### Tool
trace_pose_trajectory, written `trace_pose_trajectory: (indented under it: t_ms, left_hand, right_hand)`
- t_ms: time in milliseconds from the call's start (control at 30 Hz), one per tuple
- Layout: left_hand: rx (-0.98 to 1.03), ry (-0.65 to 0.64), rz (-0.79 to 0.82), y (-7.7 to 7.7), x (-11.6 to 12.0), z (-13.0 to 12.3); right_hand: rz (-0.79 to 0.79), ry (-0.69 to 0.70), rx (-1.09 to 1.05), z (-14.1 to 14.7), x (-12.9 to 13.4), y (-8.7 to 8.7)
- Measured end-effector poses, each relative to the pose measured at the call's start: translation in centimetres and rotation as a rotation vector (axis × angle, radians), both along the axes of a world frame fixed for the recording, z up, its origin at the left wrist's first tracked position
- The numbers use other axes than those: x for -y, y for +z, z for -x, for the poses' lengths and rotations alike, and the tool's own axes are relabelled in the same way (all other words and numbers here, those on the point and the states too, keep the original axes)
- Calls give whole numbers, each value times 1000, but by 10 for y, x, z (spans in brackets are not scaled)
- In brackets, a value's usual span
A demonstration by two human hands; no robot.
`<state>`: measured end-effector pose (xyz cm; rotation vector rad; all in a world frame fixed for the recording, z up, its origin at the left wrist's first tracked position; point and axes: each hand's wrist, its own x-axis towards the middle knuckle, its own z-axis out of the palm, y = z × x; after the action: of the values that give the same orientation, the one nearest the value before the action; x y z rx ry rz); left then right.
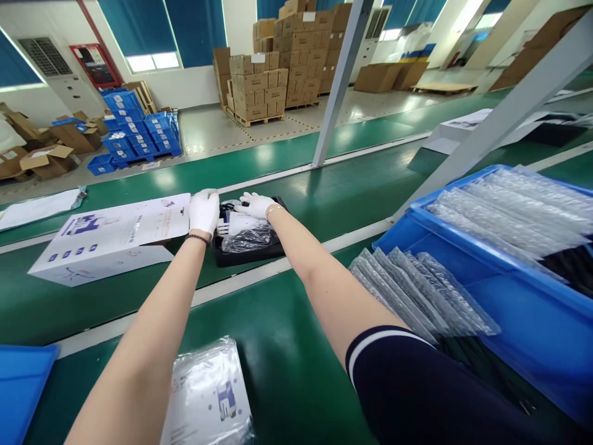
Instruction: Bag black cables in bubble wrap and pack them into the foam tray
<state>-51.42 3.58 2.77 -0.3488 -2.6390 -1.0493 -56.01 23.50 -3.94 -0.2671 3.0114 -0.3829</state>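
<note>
A black tray on the green conveyor holds a bagged dark item, white papers and cables. My right hand, in a white glove, lies over the tray's far part with its fingers spread. My gloved left hand is at the tray's left side, beside the open end of a white printed box. Its fingers are bent and point away, and what they may hold is hidden. The box lies on its side, left of the tray.
At the right, a blue bin holds bubble-wrapped packs, with more packs beside it. A plastic-wrapped printed pack lies near the front. Another blue bin is at the lower left. A grey post rises beyond the tray.
</note>
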Motion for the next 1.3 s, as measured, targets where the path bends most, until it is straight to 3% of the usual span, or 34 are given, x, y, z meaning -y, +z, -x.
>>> trace_pose_trajectory:
  t_ms: [100,200,267,367,467,567,700,800,900,967,1067,1133,1200,1300]
  left_hand:
    - [-65,-100,-96,30,36,-58]
    - [-132,-146,-139,45,88,-133]
    - [-121,-77,-147,43,127,-182]
    - [-73,62,-171,26,179,-246]
    - [-49,212,-262,7,206,-295]
    - [-50,256,-331,-5,202,-326]
    - [-63,226,-315,-10,185,-343]
    - [-88,228,-302,-10,185,-351]
    - [-107,258,-313,-8,191,-359]
    - [-107,269,-334,-7,190,-365]
    - [-37,248,-304,-11,173,-369]
    - [76,146,-257,-18,154,-369]
    - [190,11,-276,-28,134,-369]
    - [263,-52,-403,-42,116,-370]
  right_hand:
    - [-11,-53,-6,-15,-1,12]
    - [-17,-81,-30,-35,-5,38]
    - [-15,-104,-86,-47,-11,62]
    - [-6,-165,-179,-65,-13,97]
    - [11,-152,-167,-98,13,109]
    - [0,14,-81,-165,67,88]
    - [-6,203,79,-279,129,45]
    - [241,69,223,-322,142,16]
    - [651,-100,316,-325,131,-2]
    - [698,-151,293,-323,122,-5]
    - [588,-243,145,-332,117,5]
    - [693,-268,105,-348,121,18]
    - [799,-229,121,-365,123,31]
    - [615,-115,78,-384,107,46]
